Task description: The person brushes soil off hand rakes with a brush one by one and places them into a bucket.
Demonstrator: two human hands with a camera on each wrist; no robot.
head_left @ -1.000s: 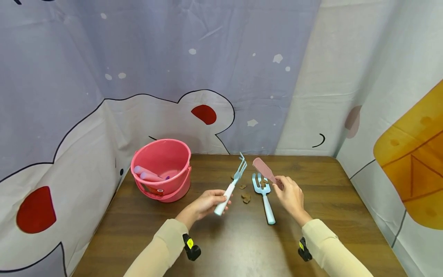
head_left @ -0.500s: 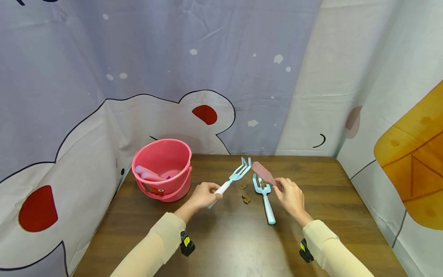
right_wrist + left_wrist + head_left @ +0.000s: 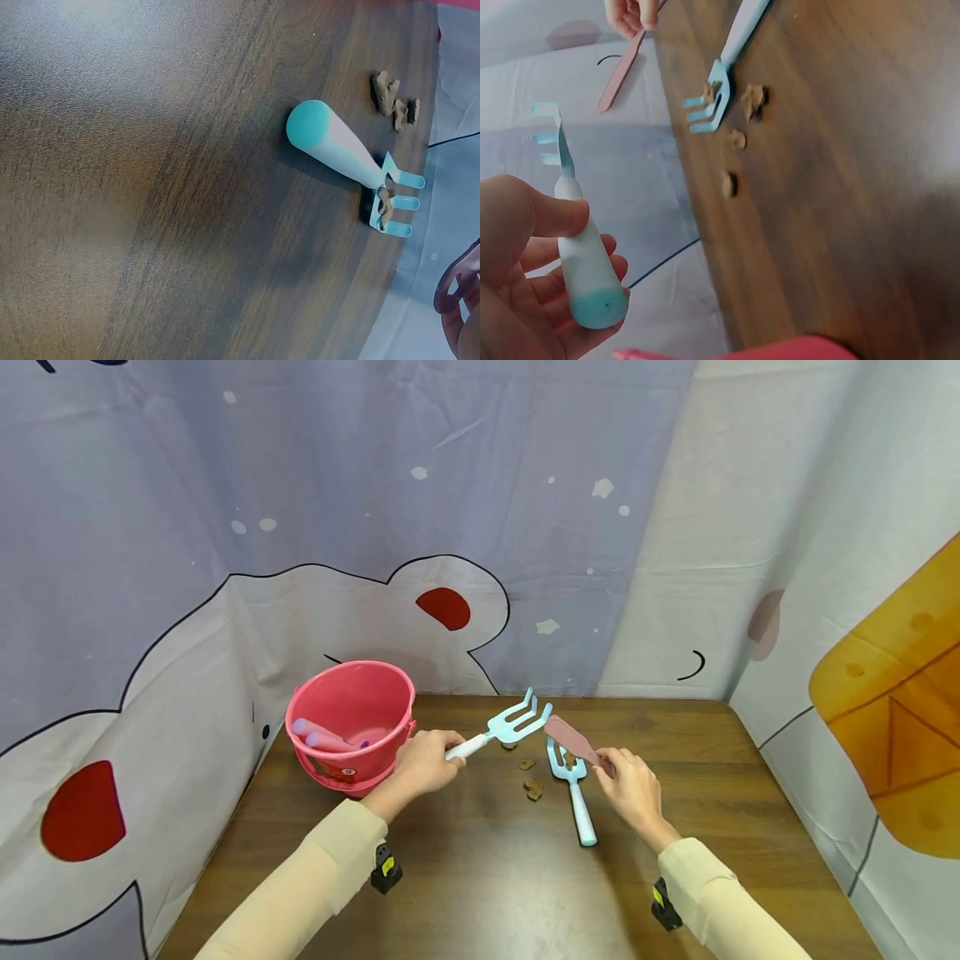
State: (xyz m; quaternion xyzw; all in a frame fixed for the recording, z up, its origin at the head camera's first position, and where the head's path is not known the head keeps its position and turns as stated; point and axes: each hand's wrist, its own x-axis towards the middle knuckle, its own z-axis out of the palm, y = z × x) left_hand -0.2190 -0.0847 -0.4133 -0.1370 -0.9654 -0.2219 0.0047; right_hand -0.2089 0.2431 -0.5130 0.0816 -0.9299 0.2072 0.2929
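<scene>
My left hand [image 3: 423, 764] grips a light blue hand rake [image 3: 513, 725] by its white handle, just right of the bucket. In the left wrist view the thumb [image 3: 574, 215] lies along the handle and the bent tines point away. My right hand [image 3: 632, 781] pinches the end of a narrow pink toy shovel [image 3: 568, 735]. The shovel's blade overlaps the tines of a second light blue hand fork [image 3: 582, 814] lying on the table. One small brown piece [image 3: 385, 208] rests on that fork's head. Several more brown pieces [image 3: 533, 788] lie to its left.
A pink bucket [image 3: 390, 752] stands at the back left of the wooden table [image 3: 517, 893], with two pinkish-purple handles [image 3: 326, 741] inside. Printed fabric [image 3: 525, 527] hangs behind the table and along both sides.
My left hand has moved left and back toward the bucket, turning the rake from near upright to slanting right, tines spread into view. The right hand and shovel have barely moved.
</scene>
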